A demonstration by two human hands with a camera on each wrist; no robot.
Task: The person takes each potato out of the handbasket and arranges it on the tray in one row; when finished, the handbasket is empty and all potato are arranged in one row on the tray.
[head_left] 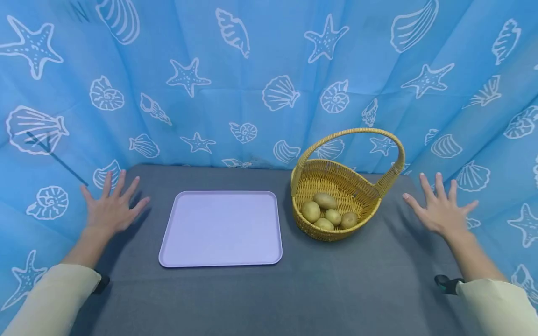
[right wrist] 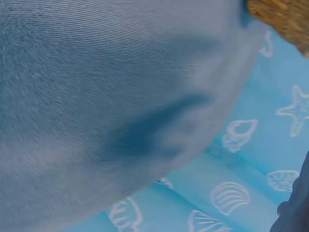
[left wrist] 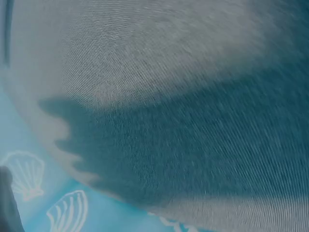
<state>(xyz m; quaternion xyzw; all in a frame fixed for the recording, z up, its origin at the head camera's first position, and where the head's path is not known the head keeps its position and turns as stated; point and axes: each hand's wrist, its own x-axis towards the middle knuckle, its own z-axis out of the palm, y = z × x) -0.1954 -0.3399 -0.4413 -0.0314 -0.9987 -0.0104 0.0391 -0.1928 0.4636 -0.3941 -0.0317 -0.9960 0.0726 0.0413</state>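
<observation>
In the head view my left hand (head_left: 110, 210) is held with fingers spread, off the left side of a pale lilac tray (head_left: 222, 228). My right hand (head_left: 443, 212), fingers also splayed, hovers to the right of a yellow wicker basket (head_left: 323, 237) with a tall arched handle. Several potatoes (head_left: 325, 200) lie together at the bottom of the basket. Neither hand holds or touches anything. The right wrist view catches a corner of the wicker basket (right wrist: 285, 19) at its top right; the left wrist view shows mostly cloth and the hand's shadow.
A dark grey cloth (head_left: 218, 298) covers the table under the tray and basket. Blue curtains (head_left: 252, 60) printed with white shells and starfish hang behind the table and along both sides, close to each hand.
</observation>
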